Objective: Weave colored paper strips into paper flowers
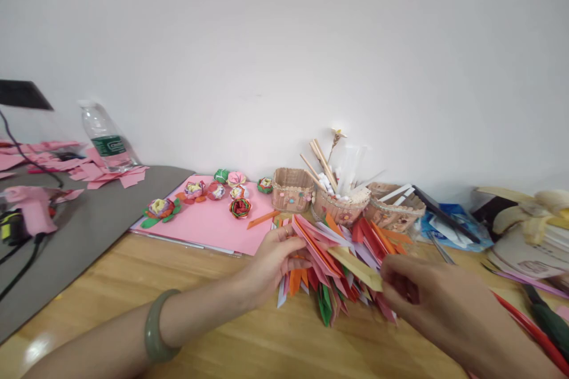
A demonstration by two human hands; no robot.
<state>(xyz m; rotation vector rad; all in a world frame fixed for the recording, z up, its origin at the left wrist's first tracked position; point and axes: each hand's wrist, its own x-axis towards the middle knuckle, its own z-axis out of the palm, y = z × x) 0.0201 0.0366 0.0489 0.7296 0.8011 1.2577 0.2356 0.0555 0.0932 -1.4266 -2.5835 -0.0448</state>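
Folded paper pieces in pink, red, orange, green, white and lilac form a loose heap (326, 299) on the wooden table. My left hand (282, 254) is closed on a few pink and red folded strips (313, 246) at the heap's left side. At its right side my right hand (413, 293) pinches the end of a pale yellow folded strip (358, 266), which slants up to the left over the heap. A green bangle (162, 325) is on my left wrist.
Paper flowers (240, 208) lie on pink sheets (222, 231). Behind the heap stand small decorated baskets (291, 189) with sticks. A bottle (104, 136) and pink glue gun (33, 210) are left; scissors-like tools, a blue packet (456, 225) and a cap (527, 251) are right.
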